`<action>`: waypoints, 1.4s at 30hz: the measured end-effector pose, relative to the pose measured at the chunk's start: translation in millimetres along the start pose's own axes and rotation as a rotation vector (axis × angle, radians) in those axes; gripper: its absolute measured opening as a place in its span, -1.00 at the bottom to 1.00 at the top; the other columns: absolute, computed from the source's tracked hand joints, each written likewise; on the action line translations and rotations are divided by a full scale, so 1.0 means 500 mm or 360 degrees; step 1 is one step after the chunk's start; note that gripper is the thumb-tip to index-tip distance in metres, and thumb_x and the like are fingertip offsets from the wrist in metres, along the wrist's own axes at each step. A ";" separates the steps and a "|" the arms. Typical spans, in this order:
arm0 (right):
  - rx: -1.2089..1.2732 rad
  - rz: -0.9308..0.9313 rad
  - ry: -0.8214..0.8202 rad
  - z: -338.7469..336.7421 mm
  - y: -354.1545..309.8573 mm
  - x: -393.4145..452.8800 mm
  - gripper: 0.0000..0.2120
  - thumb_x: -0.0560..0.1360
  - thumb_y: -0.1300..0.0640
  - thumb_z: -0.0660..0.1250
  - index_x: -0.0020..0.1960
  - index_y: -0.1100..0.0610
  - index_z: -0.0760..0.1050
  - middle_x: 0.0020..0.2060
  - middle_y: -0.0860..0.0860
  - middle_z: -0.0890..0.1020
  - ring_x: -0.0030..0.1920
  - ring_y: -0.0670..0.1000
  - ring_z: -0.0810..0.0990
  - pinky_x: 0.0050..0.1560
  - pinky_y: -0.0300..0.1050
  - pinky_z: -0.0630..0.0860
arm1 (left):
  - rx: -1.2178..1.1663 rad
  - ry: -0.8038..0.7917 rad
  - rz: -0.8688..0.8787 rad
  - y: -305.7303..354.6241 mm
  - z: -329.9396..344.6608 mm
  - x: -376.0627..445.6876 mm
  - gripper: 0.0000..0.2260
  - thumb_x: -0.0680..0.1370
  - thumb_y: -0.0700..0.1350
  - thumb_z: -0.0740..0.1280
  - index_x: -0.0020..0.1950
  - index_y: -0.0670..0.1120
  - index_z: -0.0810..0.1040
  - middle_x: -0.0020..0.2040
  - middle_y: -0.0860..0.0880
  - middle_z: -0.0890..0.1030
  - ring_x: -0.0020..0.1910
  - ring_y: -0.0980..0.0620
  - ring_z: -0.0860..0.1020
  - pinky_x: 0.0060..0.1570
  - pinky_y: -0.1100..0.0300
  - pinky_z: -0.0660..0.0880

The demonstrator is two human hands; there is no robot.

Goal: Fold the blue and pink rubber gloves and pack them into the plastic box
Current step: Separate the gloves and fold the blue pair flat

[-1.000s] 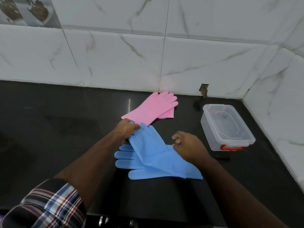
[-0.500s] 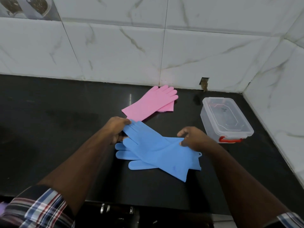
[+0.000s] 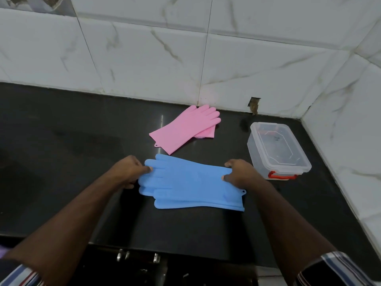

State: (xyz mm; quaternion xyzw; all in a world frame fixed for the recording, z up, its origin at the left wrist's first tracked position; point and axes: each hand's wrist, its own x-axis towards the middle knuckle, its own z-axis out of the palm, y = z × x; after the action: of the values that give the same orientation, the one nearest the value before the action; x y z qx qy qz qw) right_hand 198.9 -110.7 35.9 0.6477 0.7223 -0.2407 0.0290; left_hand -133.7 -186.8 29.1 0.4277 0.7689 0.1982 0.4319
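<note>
The smooth blue rubber gloves (image 3: 191, 183) lay stacked flat on the glossy black counter (image 3: 61, 153). The left hand (image 3: 128, 171) pinched their fingertips; the right hand (image 3: 239, 174) gripped the cuff. Beyond them lay the pink gloves (image 3: 185, 129); the lidded clear plastic box (image 3: 277, 149) stood right.

Blue gloves (image 3: 191, 184); pink gloves (image 3: 185, 129) at twelve o'clock; clear box (image 3: 278, 149), red latch (image 3: 281, 175); black counter (image 3: 61, 141); white marbled tiles (image 3: 144, 58).

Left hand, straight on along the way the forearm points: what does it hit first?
Probably the pink gloves. The left hand points up-right over the blue gloves' fingertips, which it already grips; depth is uncertain.
</note>
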 end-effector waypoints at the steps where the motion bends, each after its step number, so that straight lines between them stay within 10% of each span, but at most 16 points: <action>1: 0.0017 0.0009 0.0003 0.000 -0.002 0.004 -0.51 0.47 0.01 0.43 0.35 0.11 0.46 0.25 0.07 0.56 0.18 0.09 0.55 0.14 -0.06 0.49 | -0.0026 -0.0024 0.0004 0.000 0.003 0.000 -0.67 0.51 -0.02 0.39 -0.38 -0.13 0.42 -0.46 -0.08 0.42 -0.45 -0.04 0.41 -0.41 0.16 0.44; 9: 0.0420 -0.0014 0.0191 -0.003 -0.004 0.011 -0.92 0.48 0.21 0.42 -0.09 0.05 0.55 -0.14 0.02 0.64 -0.11 0.00 0.62 -0.12 -0.10 0.57 | -0.0347 0.0109 0.0063 0.008 0.001 0.021 -0.82 0.46 -0.23 0.50 -0.02 -0.26 0.58 -0.23 -0.13 0.57 -0.32 -0.03 0.54 -0.40 0.19 0.48; 16: 0.0295 -0.0171 0.0439 -0.007 -0.022 0.008 -0.69 0.48 0.20 0.44 0.21 0.08 0.58 0.12 -0.01 0.60 0.15 0.02 0.59 0.12 -0.18 0.49 | 0.0470 0.0470 0.0179 0.031 -0.021 0.046 -0.49 0.43 0.03 0.51 0.34 -0.04 0.49 0.29 -0.12 0.47 0.18 -0.13 0.54 0.19 0.01 0.51; 20: 0.0462 -0.0289 0.0133 0.008 -0.045 -0.008 -0.84 0.46 0.18 0.43 0.04 0.06 0.64 -0.21 -0.12 0.62 -0.17 -0.13 0.60 -0.23 -0.37 0.40 | 0.0609 0.0267 0.0678 0.052 0.014 0.013 -0.75 0.46 -0.07 0.51 0.12 0.00 0.62 0.05 0.01 0.57 0.05 0.01 0.56 -0.02 0.25 0.45; 25: 0.0302 -0.0495 -0.0218 0.042 -0.066 -0.036 -0.84 0.41 0.12 0.50 -0.01 0.04 0.65 -0.22 -0.10 0.63 -0.18 -0.13 0.58 -0.16 -0.31 0.44 | 0.0818 -0.0255 0.0837 0.028 0.050 -0.015 -0.78 0.46 0.00 0.52 0.07 0.04 0.63 0.01 0.12 0.58 -0.01 0.17 0.53 0.02 0.32 0.47; 42: 0.0017 -0.0578 -0.0232 0.042 -0.049 -0.054 -0.76 0.45 0.15 0.41 0.10 -0.01 0.61 -0.07 -0.10 0.59 -0.16 -0.15 0.49 -0.04 -0.26 0.46 | 0.0582 -0.0133 0.1140 0.023 0.049 -0.033 -0.94 0.53 -0.09 0.39 -0.12 0.05 0.64 -0.12 0.16 0.64 -0.06 0.17 0.59 -0.03 0.19 0.55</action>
State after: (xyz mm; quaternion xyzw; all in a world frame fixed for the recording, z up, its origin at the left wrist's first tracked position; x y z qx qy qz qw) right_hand 174.1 -144.9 34.7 0.4878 0.8219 -0.2921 0.0337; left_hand -103.4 -195.4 31.6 0.7460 0.5756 0.1786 0.2834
